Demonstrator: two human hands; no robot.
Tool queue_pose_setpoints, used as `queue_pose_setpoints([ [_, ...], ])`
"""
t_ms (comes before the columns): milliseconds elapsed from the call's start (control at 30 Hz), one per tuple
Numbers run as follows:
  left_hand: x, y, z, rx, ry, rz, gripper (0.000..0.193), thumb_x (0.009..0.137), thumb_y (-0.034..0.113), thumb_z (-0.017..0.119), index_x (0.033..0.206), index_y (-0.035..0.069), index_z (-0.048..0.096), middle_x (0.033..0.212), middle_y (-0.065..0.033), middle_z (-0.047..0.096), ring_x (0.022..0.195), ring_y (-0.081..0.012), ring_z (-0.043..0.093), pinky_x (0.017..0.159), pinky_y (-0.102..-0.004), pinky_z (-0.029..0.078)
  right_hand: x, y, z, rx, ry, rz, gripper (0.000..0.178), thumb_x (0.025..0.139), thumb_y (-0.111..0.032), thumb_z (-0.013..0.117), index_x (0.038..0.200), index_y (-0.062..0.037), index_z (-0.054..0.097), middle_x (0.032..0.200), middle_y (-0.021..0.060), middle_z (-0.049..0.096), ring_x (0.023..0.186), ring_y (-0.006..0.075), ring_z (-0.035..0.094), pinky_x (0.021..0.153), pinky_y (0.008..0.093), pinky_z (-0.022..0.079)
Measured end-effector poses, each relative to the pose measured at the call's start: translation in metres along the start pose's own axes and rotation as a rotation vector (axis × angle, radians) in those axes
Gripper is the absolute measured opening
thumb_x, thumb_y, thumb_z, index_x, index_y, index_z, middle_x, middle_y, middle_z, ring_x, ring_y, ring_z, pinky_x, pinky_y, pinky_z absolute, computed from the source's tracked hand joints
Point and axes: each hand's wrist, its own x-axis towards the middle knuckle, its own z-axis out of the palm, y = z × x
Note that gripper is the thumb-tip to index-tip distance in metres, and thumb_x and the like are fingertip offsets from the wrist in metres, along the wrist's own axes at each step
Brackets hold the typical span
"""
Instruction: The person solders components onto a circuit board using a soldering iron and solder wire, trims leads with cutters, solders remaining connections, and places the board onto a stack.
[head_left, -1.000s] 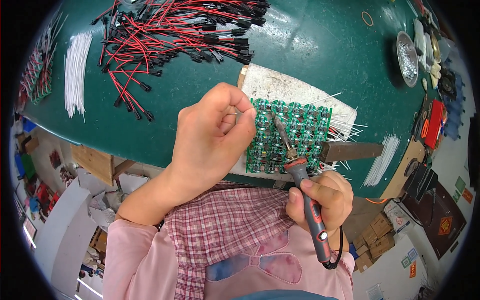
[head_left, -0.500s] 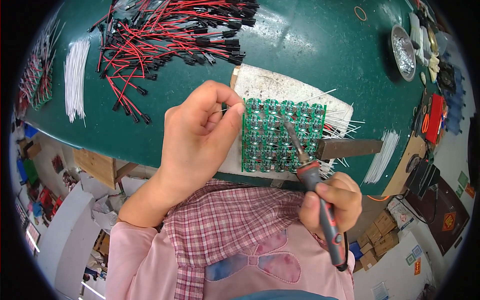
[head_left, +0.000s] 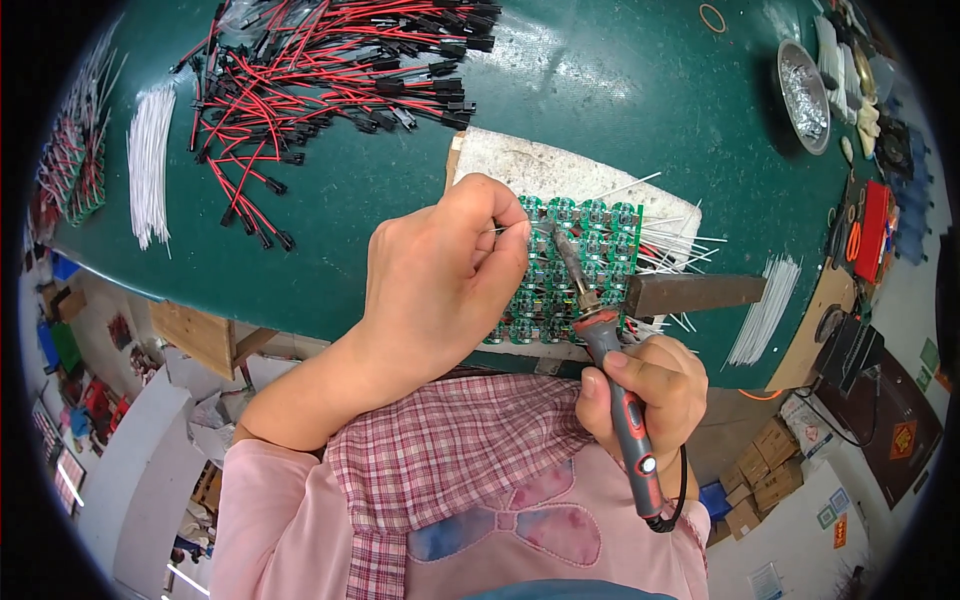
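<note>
Left hand point(head_left: 440, 268) pinches thin white wire point(head_left: 493, 231), right hand point(head_left: 662, 388) grips grey-and-red soldering iron point(head_left: 630, 425) over green circuit-board panel point(head_left: 594, 245) on speckled white slab point(head_left: 520, 160), so an iron slip could burn nearby fingers or scorch neighbouring components.

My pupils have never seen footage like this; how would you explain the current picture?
No machine here: a person works bare-handed, seen from a camera worn on the head, looking down. Its wide lens bends straight edges. The right hand holds a soldering iron, its tip over green circuit boards on a pale pad. The left hand pinches a thin strand, too fine to identify. On the green table lie red-and-black cables, bundles of white wires and a metal dish.
</note>
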Motion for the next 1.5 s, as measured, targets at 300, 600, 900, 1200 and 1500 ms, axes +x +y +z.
queue_pose_setpoints([
  [300,0.001,0.011,-0.011,-0.065,-0.013,-0.087,0.013,0.082,0.005,0.068,0.087,0.006,0.056,0.051,-0.0028,0.048,0.042,-0.0144,0.048,0.041,-0.0294,0.034,-0.003,0.001,-0.015,-0.016,0.049,-0.014,0.03,0.071,-0.011,0.076,0.092,-0.0081,0.055,0.056,0.0007,0.048,0.043,0.017,0.046,0.04,0.0296,0.035],
  [600,0.004,0.012,0.009,0.012,0.0,0.094,0.009,0.085,0.002,0.065,0.087,0.004,0.057,0.056,-0.0005,0.05,0.048,-0.0111,0.046,0.044,-0.0264,0.033,-0.005,0.005,-0.012,-0.033,0.08,-0.005,0.029,0.071,-0.009,0.077,0.091,-0.0069,0.055,0.056,0.0013,0.05,0.044,0.0173,0.049,0.04,0.0294,0.036],
  [900,0.007,0.011,0.014,0.111,0.013,0.142,0.01,0.082,0.007,0.067,0.084,0.007,0.057,0.054,-0.007,0.056,0.047,-0.0237,0.057,0.043,-0.0345,0.04,-0.003,0.008,-0.013,-0.044,0.017,-0.029,0.029,0.069,-0.009,0.078,0.089,-0.0074,0.057,0.06,0.0015,0.052,0.046,0.0183,0.052,0.041,0.0293,0.038],
  [1200,0.005,0.02,0.005,-0.113,-0.012,-0.001,0.009,0.084,0.0,0.062,0.087,0.005,0.055,0.05,0.0003,0.039,0.042,-0.0065,0.04,0.042,-0.025,0.031,-0.003,0.008,-0.029,-0.049,0.082,-0.016,0.027,0.07,-0.011,0.077,0.088,-0.0071,0.057,0.058,0.0018,0.049,0.044,0.018,0.049,0.041,0.0314,0.037],
  [1500,0.009,0.021,0.023,0.138,-0.016,0.172,0.009,0.083,0.007,0.065,0.083,0.007,0.057,0.056,-0.0075,0.056,0.052,-0.0262,0.06,0.047,-0.037,0.043,-0.005,0.01,-0.026,-0.03,0.116,0.029,0.027,0.071,-0.005,0.075,0.089,-0.0041,0.055,0.056,0.0037,0.05,0.044,0.0191,0.051,0.042,0.0305,0.038],
])
